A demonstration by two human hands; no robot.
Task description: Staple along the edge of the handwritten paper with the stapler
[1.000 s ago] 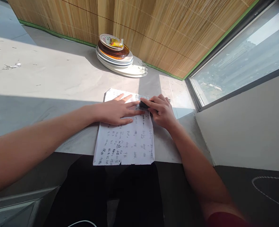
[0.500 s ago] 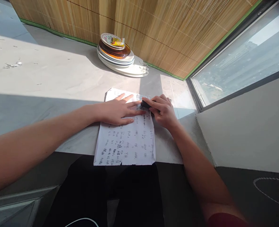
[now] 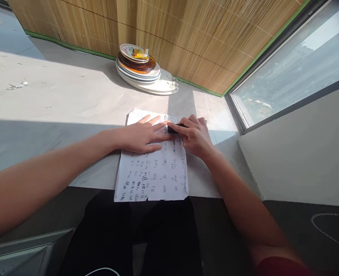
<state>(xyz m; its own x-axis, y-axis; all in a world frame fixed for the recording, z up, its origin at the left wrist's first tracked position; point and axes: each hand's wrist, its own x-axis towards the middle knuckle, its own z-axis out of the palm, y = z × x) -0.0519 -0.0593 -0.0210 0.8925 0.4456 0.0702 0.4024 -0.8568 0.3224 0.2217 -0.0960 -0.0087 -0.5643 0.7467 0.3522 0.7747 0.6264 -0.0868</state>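
A sheet of white paper (image 3: 154, 180) covered with handwriting lies at the counter's front edge, its lower edge slightly torn. My left hand (image 3: 142, 136) rests flat on its upper part with the fingers spread. My right hand (image 3: 195, 136) is closed around a small black object (image 3: 172, 128), whose kind I cannot make out. That object is over the paper's upper right, close to my left fingertips. A dense block of dark marks (image 3: 172, 119) shows on the paper just beyond it. My right fingers hide the rest of the black object.
A stack of plates (image 3: 140, 78) stands farther back, with a small yellow packet (image 3: 140, 54) on top. Behind it hangs a bamboo blind (image 3: 163, 23). Thin scraps (image 3: 17, 85) lie at the left of the grey counter (image 3: 80, 99). A window (image 3: 295, 73) and white wall (image 3: 298, 153) border the right.
My right hand has shifted slightly left with the black object, which now shows lower and flatter. My left hand stays spread on the paper. The view has tilted slightly.
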